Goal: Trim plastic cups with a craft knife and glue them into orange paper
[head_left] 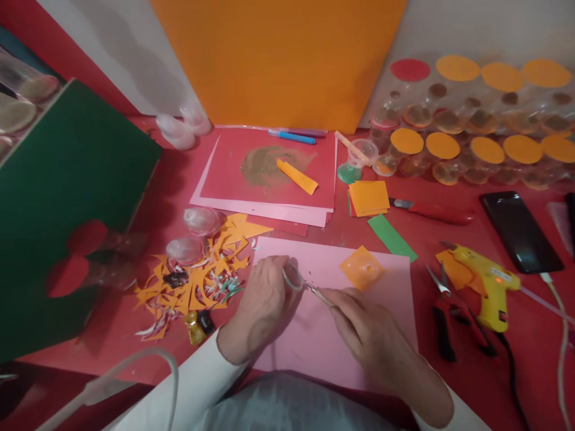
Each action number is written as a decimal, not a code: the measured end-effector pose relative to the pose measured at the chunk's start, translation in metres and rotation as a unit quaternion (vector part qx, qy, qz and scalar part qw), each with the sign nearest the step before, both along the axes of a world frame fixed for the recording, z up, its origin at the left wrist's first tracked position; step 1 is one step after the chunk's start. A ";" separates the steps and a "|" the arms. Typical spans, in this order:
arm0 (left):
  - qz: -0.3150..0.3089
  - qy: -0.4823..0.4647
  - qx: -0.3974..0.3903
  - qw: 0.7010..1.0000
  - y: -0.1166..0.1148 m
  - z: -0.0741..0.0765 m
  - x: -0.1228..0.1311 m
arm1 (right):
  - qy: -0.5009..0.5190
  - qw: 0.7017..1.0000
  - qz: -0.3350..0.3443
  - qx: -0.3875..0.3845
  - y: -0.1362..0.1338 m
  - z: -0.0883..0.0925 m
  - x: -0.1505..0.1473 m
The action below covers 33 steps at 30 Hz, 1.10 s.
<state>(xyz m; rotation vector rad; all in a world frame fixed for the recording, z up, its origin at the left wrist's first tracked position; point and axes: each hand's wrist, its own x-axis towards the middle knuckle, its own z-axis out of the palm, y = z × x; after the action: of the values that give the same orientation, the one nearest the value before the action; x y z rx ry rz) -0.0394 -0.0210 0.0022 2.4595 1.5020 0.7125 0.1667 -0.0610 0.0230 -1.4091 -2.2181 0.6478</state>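
My left hand point(263, 305) is closed around a small clear plastic cup point(293, 276), held on its side over a pink paper sheet point(314, 335). My right hand point(368, 335) pinches a thin pale stick point(320, 294) whose tip reaches the cup's mouth. An orange paper square point(362, 267) with a clear lid on it lies on the pink sheet just beyond my right hand.
Orange paper scraps point(197, 281) and two clear cups lie left. A yellow glue gun point(487, 281), red-handled scissors point(447, 311), a phone point(520, 230) and a red-handled knife point(433, 211) sit right. Rows of orange-lidded cups point(471, 143) stand at back right; a green box point(67, 197) stands left.
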 end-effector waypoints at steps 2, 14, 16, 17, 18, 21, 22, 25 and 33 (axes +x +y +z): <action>-0.006 -0.013 -0.004 1.000 0.000 0.001 -0.001 | 0.010 1.000 -0.005 -0.004 0.001 0.000 -0.002; -0.022 -0.044 -0.031 0.998 0.002 -0.001 -0.002 | -0.020 0.998 0.001 0.058 0.000 0.001 -0.010; -0.027 -0.044 -0.029 0.998 0.002 -0.001 -0.002 | -0.023 0.998 0.002 0.065 0.000 0.000 -0.011; -0.029 -0.042 -0.028 0.998 0.002 0.000 -0.002 | -0.026 0.997 0.003 0.068 0.000 0.000 -0.011; -0.031 -0.039 -0.029 0.998 0.002 0.000 -0.002 | -0.029 0.997 0.002 0.071 0.000 0.000 -0.012; -0.034 -0.030 -0.033 0.998 0.004 0.001 -0.002 | -0.043 0.995 -0.001 0.085 0.000 0.000 -0.013; -0.034 -0.027 -0.034 0.998 0.005 0.002 -0.002 | -0.049 0.995 -0.003 0.092 -0.001 0.000 -0.014; -0.035 -0.027 -0.035 0.998 0.006 0.005 -0.001 | -0.067 0.991 -0.010 0.118 -0.002 -0.001 -0.016; -0.039 -0.028 -0.035 0.998 0.004 0.002 -0.002 | -0.118 0.980 0.009 0.158 -0.008 -0.004 -0.019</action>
<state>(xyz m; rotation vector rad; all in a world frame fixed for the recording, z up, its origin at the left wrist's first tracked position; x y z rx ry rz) -0.0412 -0.0166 0.0038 2.4106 1.3795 0.6956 0.1482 -0.0687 0.0194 -1.3580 -2.3856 0.1250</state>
